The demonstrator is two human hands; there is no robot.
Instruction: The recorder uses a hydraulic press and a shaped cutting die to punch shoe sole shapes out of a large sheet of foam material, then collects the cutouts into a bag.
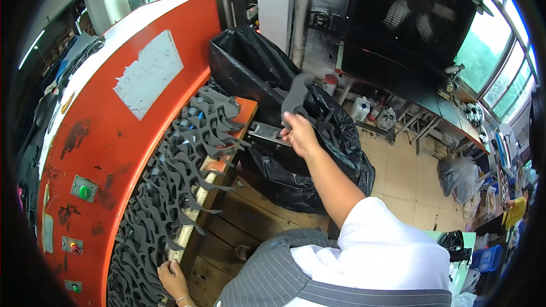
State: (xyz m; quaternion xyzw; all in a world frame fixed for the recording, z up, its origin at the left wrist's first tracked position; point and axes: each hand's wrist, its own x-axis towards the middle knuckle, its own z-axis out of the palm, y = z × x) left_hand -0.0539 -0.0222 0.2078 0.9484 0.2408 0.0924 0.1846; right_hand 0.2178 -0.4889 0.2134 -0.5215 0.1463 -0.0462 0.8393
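My right hand [300,135] is stretched out over a black plastic bag and closed on a curved dark grey foam piece [296,99]. The piece points up and away from my fingers, its far end blurred. At the lower left, my left hand [173,279] rests at the near edge of a heap of grey foam offcuts [148,227]. Its fingers are loosely bent and a little apart, touching the foam, with no piece seen in them. The offcuts form wavy, net-like strips along the machine's bed, some tips hanging over the pale edge [193,207].
An orange machine body [91,153] with push buttons rises on the left. The large black bag [267,170] stands past the bed's end, with foam inside. Bottles [360,108] and a workbench [449,116] are at the far right. Wooden boards [227,222] lie below.
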